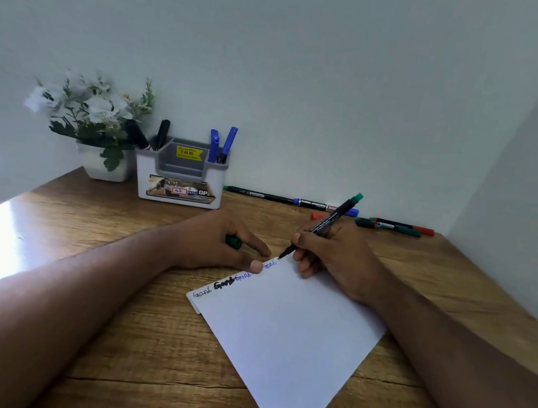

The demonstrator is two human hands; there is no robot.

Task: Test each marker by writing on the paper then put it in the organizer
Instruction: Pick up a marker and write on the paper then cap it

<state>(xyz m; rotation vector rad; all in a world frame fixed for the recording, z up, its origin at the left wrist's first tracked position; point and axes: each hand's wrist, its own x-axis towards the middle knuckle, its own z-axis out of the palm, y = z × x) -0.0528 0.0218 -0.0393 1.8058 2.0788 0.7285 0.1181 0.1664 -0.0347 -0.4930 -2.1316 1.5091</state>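
Head view, right hand [337, 254]: pinches green marker [324, 226], tip at paper's [286, 330] twelve-o'clock corner.
Left hand [216, 243]: curls round green cap [233, 242], pins paper.
Done: four markers in organizer [179, 177], ten o'clock.
Left: loose markers [293, 201], one o'clock.

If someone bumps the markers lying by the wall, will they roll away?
Probably a little. The markers look round and slim and lie flat on the smooth table, so a nudge could set them rolling. The wall close behind would likely stop them that way. They look light and stiff, so they should be easy to pick up.
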